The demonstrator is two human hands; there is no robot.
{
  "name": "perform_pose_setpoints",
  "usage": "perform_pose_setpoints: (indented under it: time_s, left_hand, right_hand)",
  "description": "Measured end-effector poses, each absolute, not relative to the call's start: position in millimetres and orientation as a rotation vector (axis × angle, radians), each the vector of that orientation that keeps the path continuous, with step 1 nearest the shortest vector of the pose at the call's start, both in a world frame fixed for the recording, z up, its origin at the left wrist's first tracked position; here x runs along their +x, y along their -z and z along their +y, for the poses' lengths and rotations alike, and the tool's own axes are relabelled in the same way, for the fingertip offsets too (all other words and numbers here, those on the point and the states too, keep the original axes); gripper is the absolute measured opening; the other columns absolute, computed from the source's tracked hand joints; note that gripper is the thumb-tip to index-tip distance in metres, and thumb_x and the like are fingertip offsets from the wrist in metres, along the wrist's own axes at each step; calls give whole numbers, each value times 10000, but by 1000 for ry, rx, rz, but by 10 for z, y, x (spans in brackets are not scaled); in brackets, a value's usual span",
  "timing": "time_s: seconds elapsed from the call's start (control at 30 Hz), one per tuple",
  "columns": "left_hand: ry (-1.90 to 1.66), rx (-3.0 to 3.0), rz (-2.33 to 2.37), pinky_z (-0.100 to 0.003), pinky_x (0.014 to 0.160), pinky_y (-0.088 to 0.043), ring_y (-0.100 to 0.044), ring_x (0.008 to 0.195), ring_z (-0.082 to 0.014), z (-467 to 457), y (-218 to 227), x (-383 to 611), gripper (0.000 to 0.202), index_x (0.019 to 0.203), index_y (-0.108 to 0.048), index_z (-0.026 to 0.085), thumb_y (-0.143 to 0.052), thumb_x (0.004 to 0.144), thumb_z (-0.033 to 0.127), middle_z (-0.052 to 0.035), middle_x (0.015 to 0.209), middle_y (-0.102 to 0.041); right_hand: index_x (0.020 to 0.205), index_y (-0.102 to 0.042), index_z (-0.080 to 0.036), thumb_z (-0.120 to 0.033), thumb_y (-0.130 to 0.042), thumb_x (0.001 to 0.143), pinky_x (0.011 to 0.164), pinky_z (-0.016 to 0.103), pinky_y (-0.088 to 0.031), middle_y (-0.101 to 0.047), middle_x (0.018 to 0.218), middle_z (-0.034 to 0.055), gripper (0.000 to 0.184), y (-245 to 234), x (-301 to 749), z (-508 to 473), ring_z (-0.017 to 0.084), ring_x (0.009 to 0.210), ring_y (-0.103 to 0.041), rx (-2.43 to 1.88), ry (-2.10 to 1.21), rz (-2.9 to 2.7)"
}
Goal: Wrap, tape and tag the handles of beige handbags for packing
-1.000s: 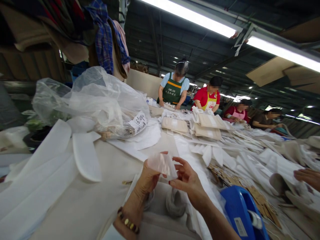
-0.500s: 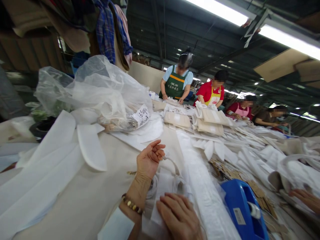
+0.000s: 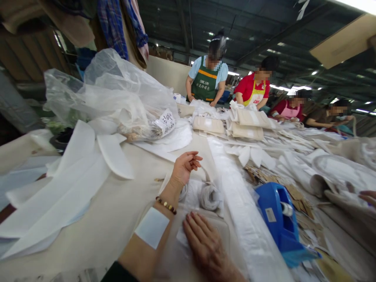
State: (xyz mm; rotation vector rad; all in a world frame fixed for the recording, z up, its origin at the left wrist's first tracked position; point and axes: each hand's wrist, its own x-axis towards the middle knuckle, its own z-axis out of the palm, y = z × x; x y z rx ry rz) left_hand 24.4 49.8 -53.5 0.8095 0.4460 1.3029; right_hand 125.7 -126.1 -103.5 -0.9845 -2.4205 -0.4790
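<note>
My left hand [image 3: 186,167], with a beaded bracelet above its wrist, is raised over the far end of a flat beige piece [image 3: 221,227]. Its fingers are loosely bent and apart, and I see nothing in them. Under it lie thin white wrapping [image 3: 194,192] and a coiled pale strap [image 3: 209,196]. My right hand [image 3: 204,239] rests flat, palm down, on the near part of the beige piece, fingers stretched forward. A pale blue patch [image 3: 152,227] sits on my left forearm. What lies beneath my right palm is hidden.
Left are a large clear plastic bag [image 3: 126,90] and long white sheet pieces [image 3: 58,196]. A white padded strip [image 3: 235,203] runs along the right, beside a blue plastic container [image 3: 273,215]. Stacked beige pieces [image 3: 246,131] lie ahead; several co-workers stand beyond. Another person's hand [image 3: 368,197] shows at right.
The view has shifted, so things ahead sit higher. My left hand's fingers are straighter. My right hand now lies flatter, and the coiled strap and beige piece show more fully.
</note>
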Motion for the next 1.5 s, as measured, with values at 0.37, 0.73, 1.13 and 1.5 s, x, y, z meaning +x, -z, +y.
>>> perform_pose_setpoints:
  time_s: [0.37,0.73,1.13,1.5]
  left_hand:
    - [-1051,1737,738,-395,953,-421,-604,942,-228,-572,610,-405,246,864,-713,192,-634,650,99,-65,909,-701]
    - [-633,2758,593,-489,1064,-334,-357,1319,-299,-1115,1002,-929,611,1410,-309,145,-509,840,236,-193,1407,-419]
    - [-602,2771,504,-506,1073,-291,-356,1315,-341,-1145,970,-960,823,1442,-220,113,-618,783,404,-231,1390,-426]
    - [-433,2946,432,-542,1047,-317,-395,1288,-371,-1206,965,-952,603,1326,-417,98,-564,820,390,-260,1340,-471]
  right_hand:
    - [1143,-605,-29,-23,-369,775,933,404,-520,-650,1144,187,437,1076,1272,-1280,274,1121,-586,-930,402,-2379]
    - [1263,-481,58,-169,-444,700,1031,534,-392,-475,1333,268,608,981,1322,-1392,353,1300,-381,-954,139,-2567]
    - [1258,-433,35,-287,-583,675,1107,531,-255,-364,1406,293,682,876,1359,-1465,333,1377,-230,-1033,-146,-2617]
    - [1322,-410,-38,-499,-590,789,1126,540,-203,-367,1432,227,727,912,1396,-1661,301,1395,-193,-981,-83,-2665]
